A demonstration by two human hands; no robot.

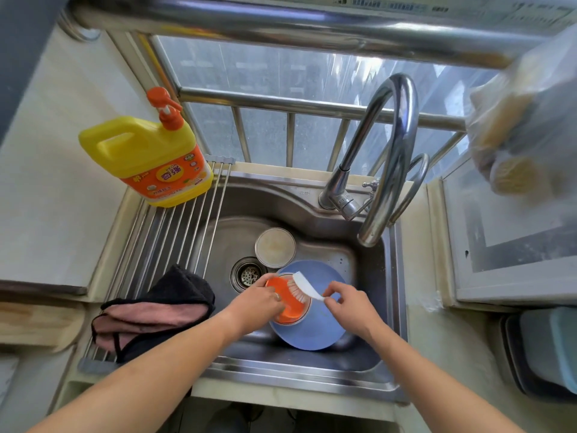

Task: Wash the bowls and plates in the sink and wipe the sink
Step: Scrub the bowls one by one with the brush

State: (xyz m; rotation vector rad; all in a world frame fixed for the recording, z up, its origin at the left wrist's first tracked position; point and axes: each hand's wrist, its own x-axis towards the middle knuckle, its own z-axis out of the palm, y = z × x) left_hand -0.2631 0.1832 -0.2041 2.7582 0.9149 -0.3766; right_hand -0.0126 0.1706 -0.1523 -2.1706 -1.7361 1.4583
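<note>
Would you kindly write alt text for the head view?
Over a steel sink, the left hand grips an orange bowl while the right hand scrubs it with a white brush, above a blue plate. Detergent bottle stands left.

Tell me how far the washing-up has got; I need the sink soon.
Nothing looks finished: the rack holds only a detergent bottle and a cloth. In hand: the left hand grips the orange bowl while the right hand scrubs it with the brush. Left: the blue plate, the pale dish, then wiping the sink.
</note>
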